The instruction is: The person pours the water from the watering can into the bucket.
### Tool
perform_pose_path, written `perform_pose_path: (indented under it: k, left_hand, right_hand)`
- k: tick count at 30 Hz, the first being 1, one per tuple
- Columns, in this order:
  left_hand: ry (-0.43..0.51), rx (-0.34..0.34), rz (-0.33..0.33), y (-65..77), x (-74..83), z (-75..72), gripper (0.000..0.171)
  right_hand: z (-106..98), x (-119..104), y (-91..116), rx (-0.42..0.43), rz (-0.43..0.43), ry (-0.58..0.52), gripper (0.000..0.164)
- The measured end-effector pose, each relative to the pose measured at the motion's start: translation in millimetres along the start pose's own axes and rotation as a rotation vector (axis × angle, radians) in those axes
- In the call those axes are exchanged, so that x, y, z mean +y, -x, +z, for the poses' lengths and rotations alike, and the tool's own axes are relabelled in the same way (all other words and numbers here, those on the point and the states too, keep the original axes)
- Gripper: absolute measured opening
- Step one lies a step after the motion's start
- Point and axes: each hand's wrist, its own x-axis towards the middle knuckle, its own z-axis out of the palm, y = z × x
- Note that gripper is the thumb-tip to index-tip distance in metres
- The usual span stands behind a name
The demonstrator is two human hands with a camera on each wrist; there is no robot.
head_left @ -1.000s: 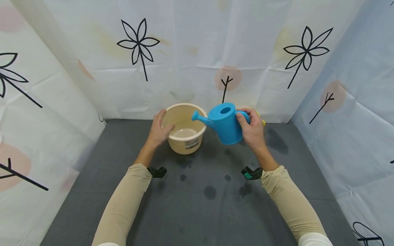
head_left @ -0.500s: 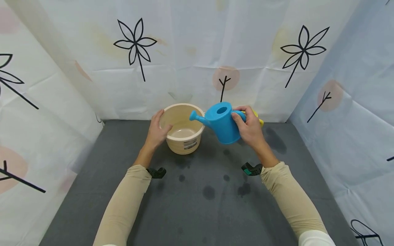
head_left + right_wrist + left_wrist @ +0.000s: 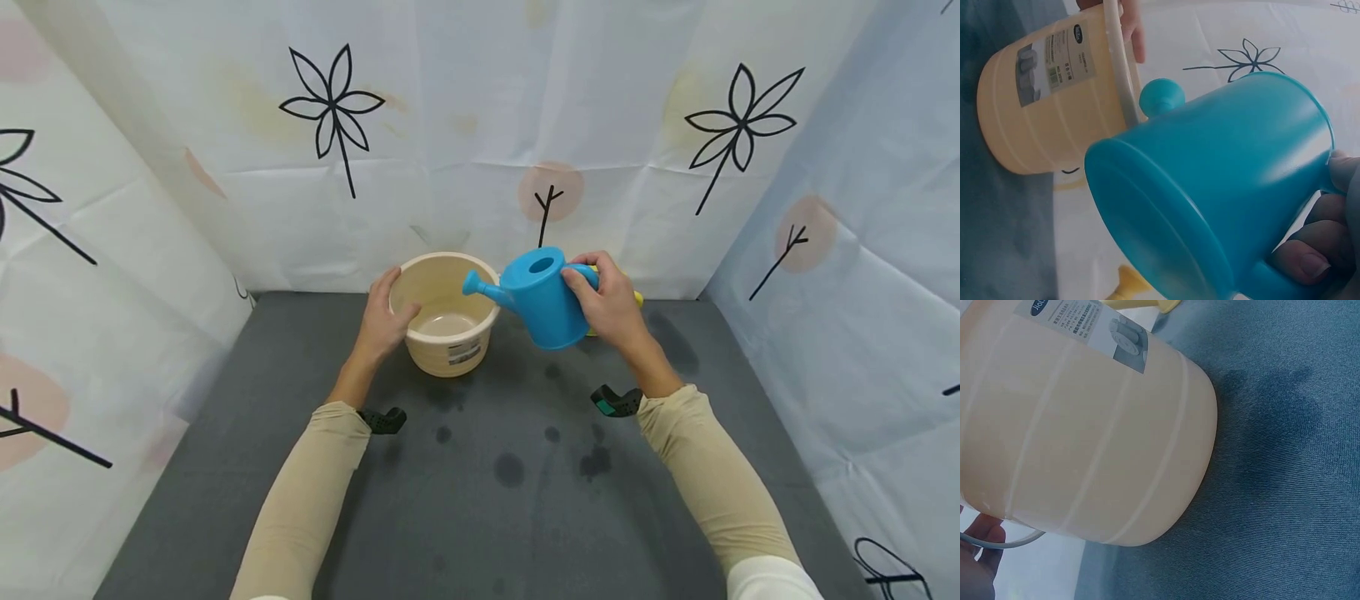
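A cream plastic bucket point(image 3: 435, 357) stands on the grey table, a printed label on its front. My left hand point(image 3: 385, 318) grips its left rim, thumb over the inside and fingers along the outer edge. In my right hand point(image 3: 613, 307) is a blue watering can point(image 3: 549, 308), held by its handle above the table. Its spout points left, and the spout's round head overlaps the bucket's opening near the right rim. From the right wrist, the can's underside and curled fingers point(image 3: 1316, 250) show at close range. No water shows coming from the spout.
Partly hidden behind the right hand is a yellow object point(image 3: 638, 297), its flared end point(image 3: 1127, 284) showing in the right wrist view. Dark wet spots point(image 3: 510, 470) mark the table cloth. White patterned curtains point(image 3: 465, 125) rise behind and at both sides.
The right hand has risen slightly with the watering can, and more yellow shows beneath it. The left hand and bucket stay in place; the head view has shifted a little.
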Motion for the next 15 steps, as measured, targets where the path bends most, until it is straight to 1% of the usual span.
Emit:
perform_pose_path:
  k: [8,15]
  left_hand:
    - [0.003,-0.026,-0.015,-0.7,1.0,-1.5,0.078]
    - [0.000,-0.012,0.000,-2.0,-0.6,-1.5,0.077]
  right_hand:
    - [-3.3,2.2,-7.4,-0.021,0.013,0.010,0.042]
    - [-4.2,1.5,-13.1,-0.032,0.002,0.049,0.041]
